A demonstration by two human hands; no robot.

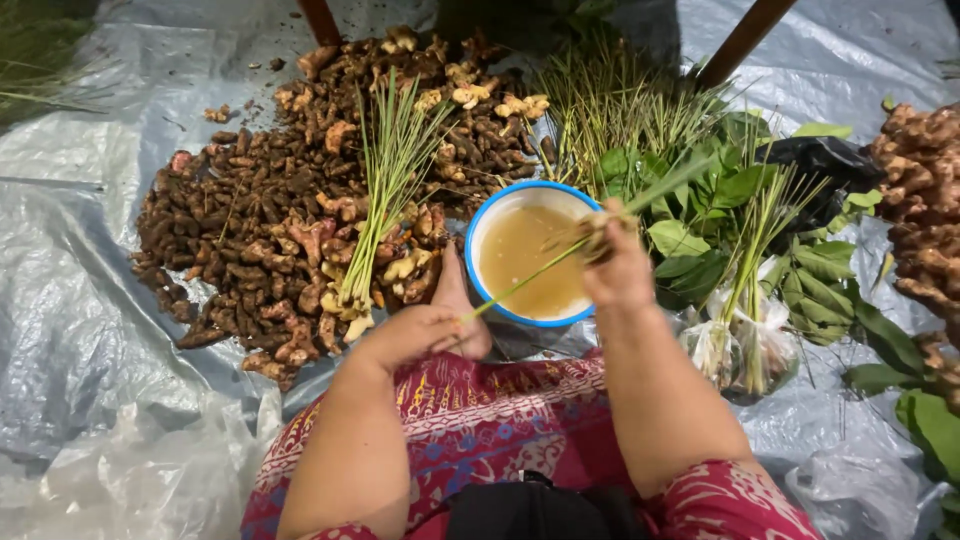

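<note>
The person sits on the ground with both hands raised over a blue-rimmed bowl (482, 232) of murky yellowish-brown water. The left hand (415, 335) is curled shut around the thin green tip of a lemongrass stalk (530, 272), pinching it low and close to the lap. The right hand (618, 262) is closed around the pale root end of the same stalk, further out and higher, so the stalk runs slantwise between the two hands, straight across the bowl.

To my eye the stalk is being cleaned or trimmed over the water; the step in hand looks like stripping or rinsing the root end, which would call for a firm grip at the root and a steady pull from the other hand.

Beyond the left hand lies a bundle of lemongrass (385, 190) laid on a broad heap of dark brown turmeric roots (250, 250), with paler ginger pieces (480, 95) at the far edge of the heap. Just outside the right hand stand tied clear plastic bags (740, 345) holding herb bunches, their stems poking up, among loose green leaves (700, 200). Further off on that side is a pile of knobbly galangal-like rhizomes (925, 200). Everything rests on a grey plastic sheet (80, 300).
</note>
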